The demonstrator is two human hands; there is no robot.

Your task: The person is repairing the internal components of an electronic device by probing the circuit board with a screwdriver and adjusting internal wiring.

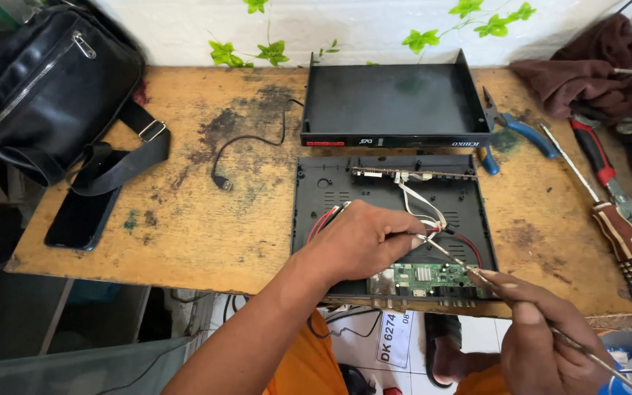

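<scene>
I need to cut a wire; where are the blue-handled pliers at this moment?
In the head view, the blue-handled pliers lie on the wooden table, right of the removed black cover, beside the red-handled screwdriver.

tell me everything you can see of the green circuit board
The green circuit board lies flat at the near edge of the open black case base, partly hidden by the left hand, which rests over its left end. It carries small chips, a silvery square part and dark connectors along its near edge. Red and white wires run from it toward a narrow board strip at the back. The right hand holds a thin metal tool whose tip meets the wires just above it.
</scene>
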